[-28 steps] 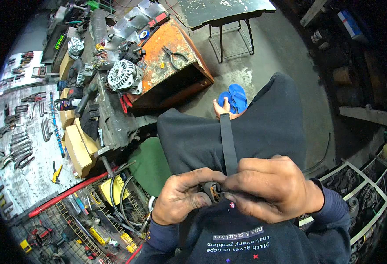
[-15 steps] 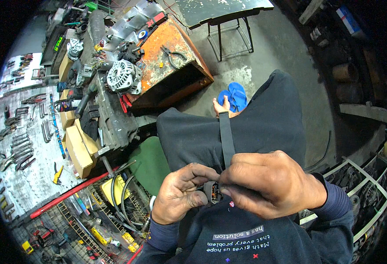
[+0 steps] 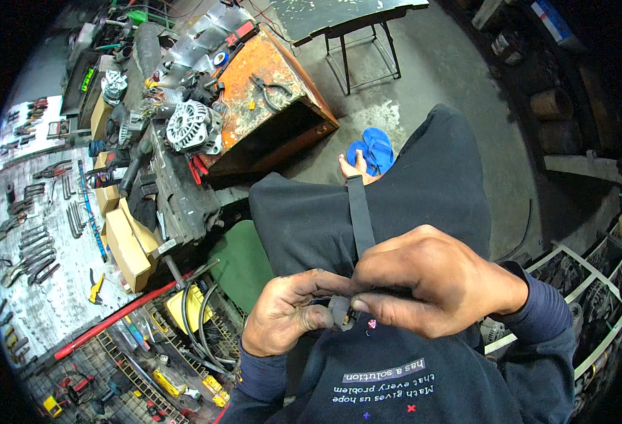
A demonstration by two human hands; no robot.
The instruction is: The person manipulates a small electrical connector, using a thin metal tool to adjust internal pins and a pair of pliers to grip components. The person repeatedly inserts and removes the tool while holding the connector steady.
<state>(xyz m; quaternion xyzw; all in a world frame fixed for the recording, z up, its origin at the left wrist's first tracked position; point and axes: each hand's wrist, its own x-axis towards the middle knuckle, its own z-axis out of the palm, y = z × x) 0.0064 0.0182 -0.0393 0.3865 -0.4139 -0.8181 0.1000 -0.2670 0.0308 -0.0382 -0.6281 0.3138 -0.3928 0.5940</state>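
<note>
My left hand (image 3: 286, 314) is closed around a small dark grey part (image 3: 339, 312), a housing or connector by its look, at the lower centre. My right hand (image 3: 431, 286) is curled over it from the right, thumb and bent fingers pinching at the part; whatever fine piece sits between those fingertips is hidden. A flat dark strap (image 3: 361, 219) runs from my bare foot (image 3: 357, 169) up across my dark trousers and disappears behind the hands.
An orange rusty cabinet (image 3: 272, 63) carries pliers and an alternator (image 3: 187, 127). Left are a tool-covered board (image 3: 78, 283), cardboard boxes (image 3: 127, 244) and cluttered wire racks (image 3: 148, 374). Blue sandals (image 3: 378, 148) lie ahead, near a metal table (image 3: 346, 14); a metal-framed rack (image 3: 576, 297) stands right.
My right hand has shifted upward and curled further over the small part. The part has turned slightly in my left hand, its orange insides showing less than before.
</note>
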